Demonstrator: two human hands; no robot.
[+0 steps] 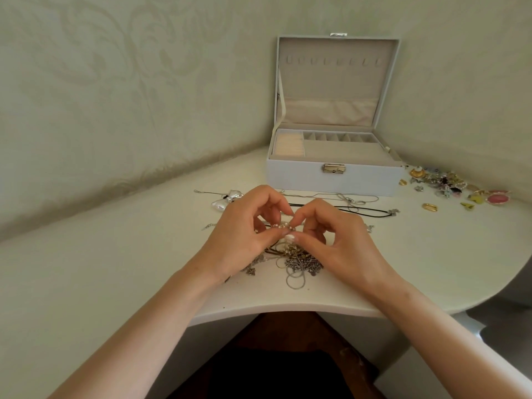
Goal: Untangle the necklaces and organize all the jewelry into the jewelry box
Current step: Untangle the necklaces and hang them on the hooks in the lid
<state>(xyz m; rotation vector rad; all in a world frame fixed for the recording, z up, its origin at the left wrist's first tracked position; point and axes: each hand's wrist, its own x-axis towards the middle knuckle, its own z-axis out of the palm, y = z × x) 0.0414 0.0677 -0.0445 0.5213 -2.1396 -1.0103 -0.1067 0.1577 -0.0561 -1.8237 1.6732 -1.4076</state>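
Note:
A tangled heap of necklaces (299, 262), silver and gold chains, lies on the white table near its front edge. Above it my left hand (244, 228) and my right hand (331, 237) meet, both pinching a small pearl-beaded piece (283, 226) of the tangle between fingertips. Behind them stands the white jewelry box (331, 180), lid open, beige lining, its compartments look bare. A black cord necklace (359, 211) and a thin silver chain (354, 198) lie laid out in front of the box. A silver bow pendant (227, 200) lies to the left.
A scatter of small jewelry (449, 185), brooches, earrings and gold rings, lies at the right of the box, with a pink piece (498, 198) at the far right. The table's (115, 254) front edge curves in toward me. Patterned wall stands close behind.

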